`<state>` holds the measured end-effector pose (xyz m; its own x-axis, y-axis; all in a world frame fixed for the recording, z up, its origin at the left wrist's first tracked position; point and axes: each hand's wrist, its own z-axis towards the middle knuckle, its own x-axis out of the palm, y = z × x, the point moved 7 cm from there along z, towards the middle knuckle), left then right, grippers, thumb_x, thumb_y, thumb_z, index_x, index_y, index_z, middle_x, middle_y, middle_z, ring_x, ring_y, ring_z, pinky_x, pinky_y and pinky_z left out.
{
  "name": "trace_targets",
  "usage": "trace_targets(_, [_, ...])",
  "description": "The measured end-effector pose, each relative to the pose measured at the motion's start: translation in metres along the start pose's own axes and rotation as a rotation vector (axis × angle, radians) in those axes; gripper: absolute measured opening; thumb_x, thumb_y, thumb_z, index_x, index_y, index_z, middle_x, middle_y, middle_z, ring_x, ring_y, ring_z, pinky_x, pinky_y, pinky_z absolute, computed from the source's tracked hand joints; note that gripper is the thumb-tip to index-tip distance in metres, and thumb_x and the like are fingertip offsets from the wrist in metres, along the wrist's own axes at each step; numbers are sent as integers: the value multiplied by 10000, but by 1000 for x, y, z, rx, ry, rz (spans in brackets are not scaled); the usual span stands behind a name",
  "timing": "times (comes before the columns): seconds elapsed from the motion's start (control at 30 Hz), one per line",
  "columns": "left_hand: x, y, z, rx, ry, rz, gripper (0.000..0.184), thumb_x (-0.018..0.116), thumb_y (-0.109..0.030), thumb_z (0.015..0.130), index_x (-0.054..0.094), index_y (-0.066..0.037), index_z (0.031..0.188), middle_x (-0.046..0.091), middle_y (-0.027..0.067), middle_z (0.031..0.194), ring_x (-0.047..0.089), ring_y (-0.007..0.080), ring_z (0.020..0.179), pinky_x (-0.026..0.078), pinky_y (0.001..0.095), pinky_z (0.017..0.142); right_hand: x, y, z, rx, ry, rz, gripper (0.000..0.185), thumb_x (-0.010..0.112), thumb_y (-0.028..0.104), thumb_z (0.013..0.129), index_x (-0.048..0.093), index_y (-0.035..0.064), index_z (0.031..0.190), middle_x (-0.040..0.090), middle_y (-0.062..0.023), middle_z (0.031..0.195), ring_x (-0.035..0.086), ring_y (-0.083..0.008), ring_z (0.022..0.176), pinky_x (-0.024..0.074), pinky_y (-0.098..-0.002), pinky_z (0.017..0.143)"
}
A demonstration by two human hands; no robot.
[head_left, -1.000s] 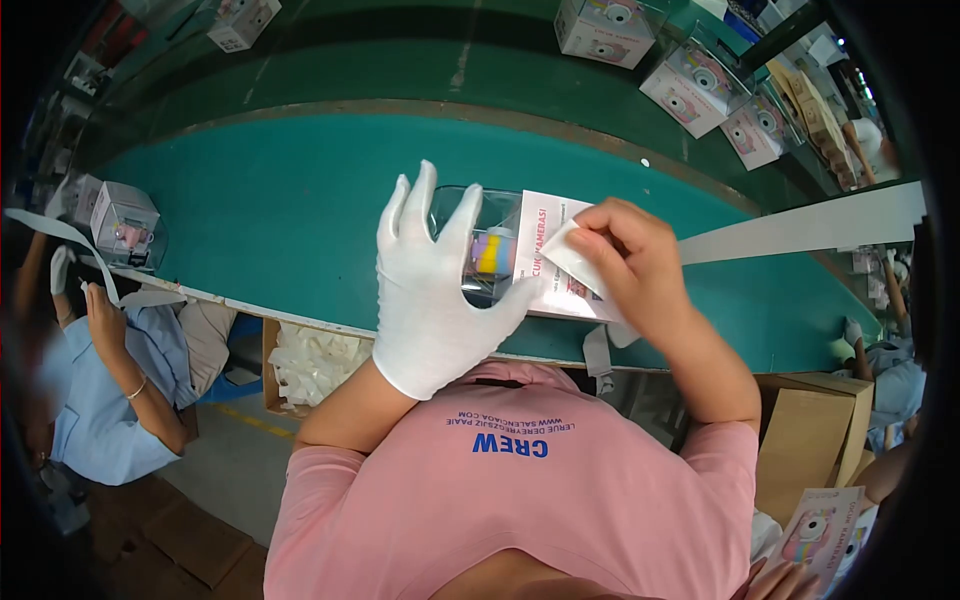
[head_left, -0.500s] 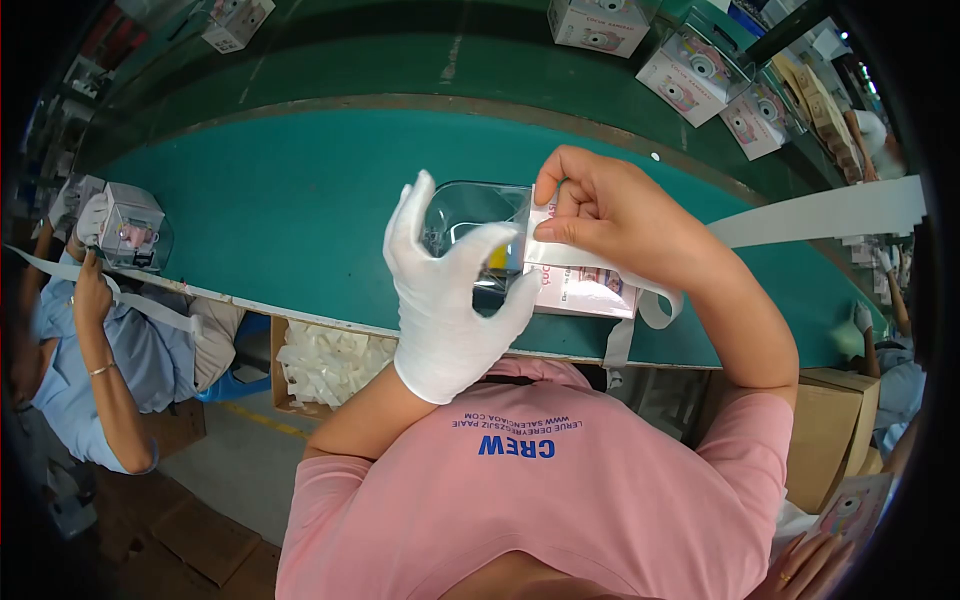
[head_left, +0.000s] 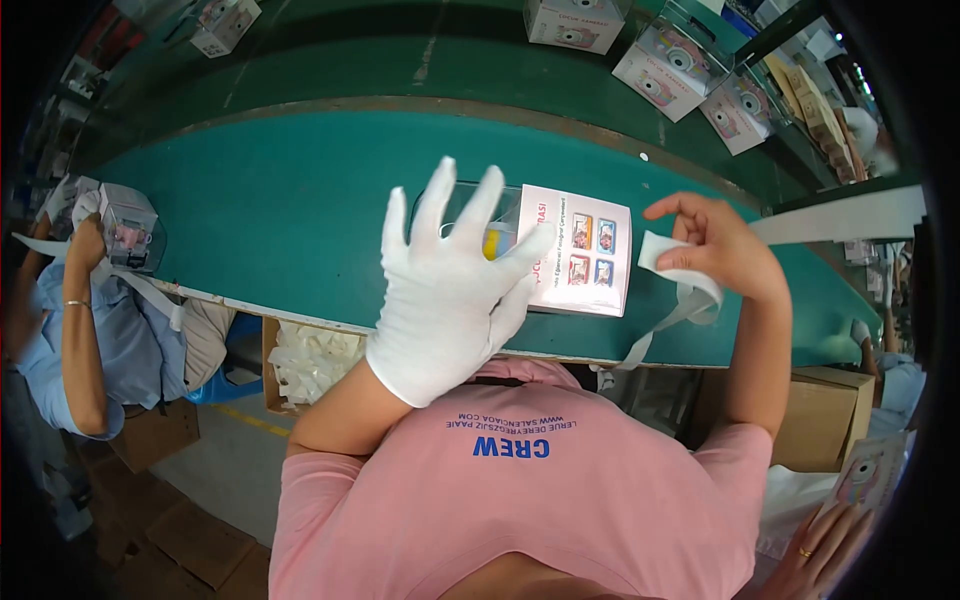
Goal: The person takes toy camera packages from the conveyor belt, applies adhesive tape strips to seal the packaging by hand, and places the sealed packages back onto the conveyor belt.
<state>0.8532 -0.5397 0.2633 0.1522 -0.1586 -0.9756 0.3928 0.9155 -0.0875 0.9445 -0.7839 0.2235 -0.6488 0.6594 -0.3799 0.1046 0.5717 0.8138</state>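
My left hand (head_left: 455,285), in a white glove, spreads its fingers over a packaging box with a clear plastic section (head_left: 500,205). Its thumb side lies along the box's left part; whether it presses on the box I cannot tell. The box's white printed panel (head_left: 600,250), with small colour pictures, faces up on the green work surface. To the right of the box, my bare right hand (head_left: 715,250) pinches the end of a white strip (head_left: 690,285) under its thumb, the index finger stretched out. The strip curls down towards the table's near edge, apart from the box.
Several camera boxes (head_left: 675,70) stand on the far green belt (head_left: 400,60). At left, a co-worker in blue handles another box (head_left: 130,225). A carton of white scraps (head_left: 315,360) stands below the table edge. Another person's hand (head_left: 825,545) is at lower right.
My right hand has moved right, off the box, taking the white strip with it and uncovering the printed panel. The fingers of my left hand have spread wider.
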Motion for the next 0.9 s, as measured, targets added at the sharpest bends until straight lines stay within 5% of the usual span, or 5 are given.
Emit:
trace_targets(0.2, [1, 11, -7, 75, -41, -74, 551, 686, -309, 878, 589, -158, 1398, 320, 275, 1530, 341, 483, 1373, 329, 577, 1108, 54, -53, 15, -71, 91, 583, 974, 869, -60, 637, 413, -2, 1496, 568, 21, 724, 468, -61, 631, 382, -175, 598])
trace_targets(0.33, [25, 56, -63, -733, -309, -1182, 728, 668, -287, 931, 333, -58, 1536, 330, 282, 1510, 379, 464, 1361, 359, 570, 1093, 87, -18, 4, -310, -50, 716, 1059, 885, -101, 591, 387, 25, 1516, 589, 24, 746, 520, -71, 657, 461, -200, 648])
trace_targets(0.5, [31, 75, -92, -1031, -401, -1897, 951, 701, -268, 926, 52, -2, 1568, 332, 298, 1481, 402, 446, 1352, 413, 527, 1057, 120, 79, -37, -764, -3, -201, 857, 851, 118, 757, 427, 75, 1501, 610, 3, 769, 574, -112, 627, 483, -234, 590])
trace_targets(0.7, [35, 111, -119, -1291, -321, -1654, 1043, 747, -220, 866, -3, -40, 1568, 336, 324, 1447, 449, 436, 1296, 455, 478, 1003, 197, 117, -23, -1188, -128, -736, 663, 773, 231, 844, 517, 118, 1445, 687, -68, 863, 630, -204, 674, 495, -315, 584])
trace_targets(0.9, [-47, 132, -83, -722, -666, -1211, 1141, 766, -84, 758, -11, -100, 1593, 314, 291, 1481, 472, 426, 1274, 451, 476, 1053, 107, 83, 5, -836, -146, 129, 647, 856, 95, 739, 638, 136, 1348, 647, 0, 819, 573, -103, 675, 455, -263, 608])
